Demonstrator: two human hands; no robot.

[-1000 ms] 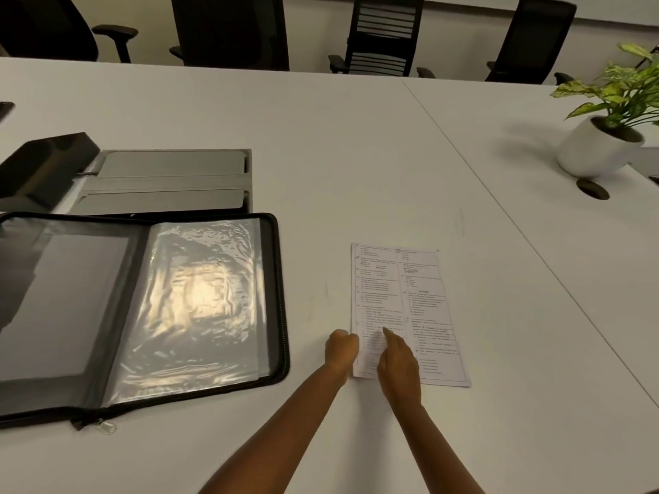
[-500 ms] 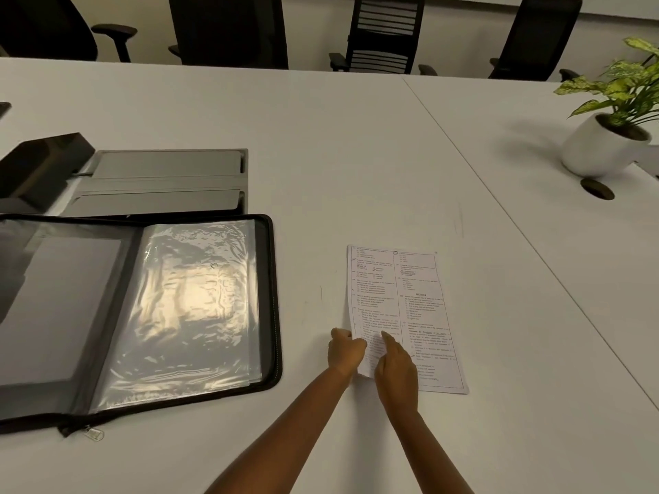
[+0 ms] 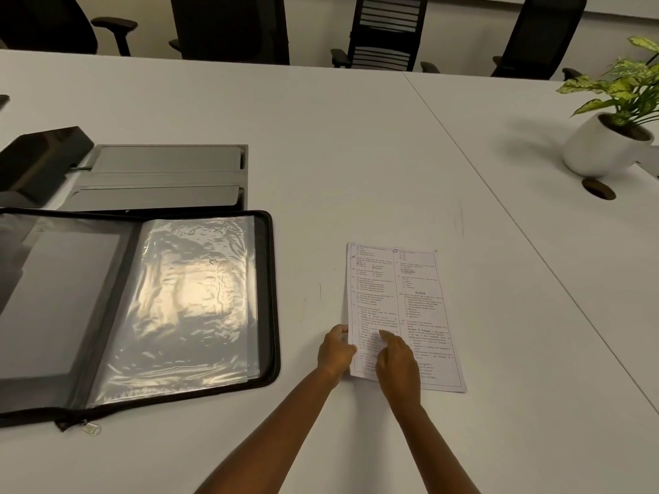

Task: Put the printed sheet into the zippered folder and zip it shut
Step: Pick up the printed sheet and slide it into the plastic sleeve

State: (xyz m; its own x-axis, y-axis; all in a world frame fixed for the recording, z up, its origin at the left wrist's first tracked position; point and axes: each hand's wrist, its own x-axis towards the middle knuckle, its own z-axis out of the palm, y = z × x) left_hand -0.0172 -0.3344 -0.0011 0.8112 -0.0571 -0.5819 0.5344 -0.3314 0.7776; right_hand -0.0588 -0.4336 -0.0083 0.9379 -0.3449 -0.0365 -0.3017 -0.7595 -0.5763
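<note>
The printed sheet (image 3: pixel 399 308) lay flat on the white tabletop (image 3: pixel 356 155), just to the right of the open zippered folder (image 3: pixel 135 315), as a person worked its near left corner loose. The left hand (image 3: pixel 335 351) curled at the sheet's left edge, fingers seemingly pinching that edge, though whether they had a firm grip could not be told. The right hand (image 3: pixel 396 361) rested on the sheet beside it, fingers loosely spread and a fingertip pressing the paper down. Lifting well likely meant holding the page steady with the right hand while the left got under the edge, then raising it without creasing (thin paper buckles easily). Left of the sheet, the folder showed a glossy clear sleeve (image 3: pixel 192 301) facing up, its zipper pull (image 3: pixel 91 428) lying at the near edge. Beyond the folder sat grey trays (image 3: pixel 160 176) and a dark box (image 3: pixel 39 158); far right of the sheet stood a potted plant (image 3: pixel 606 137).
</note>
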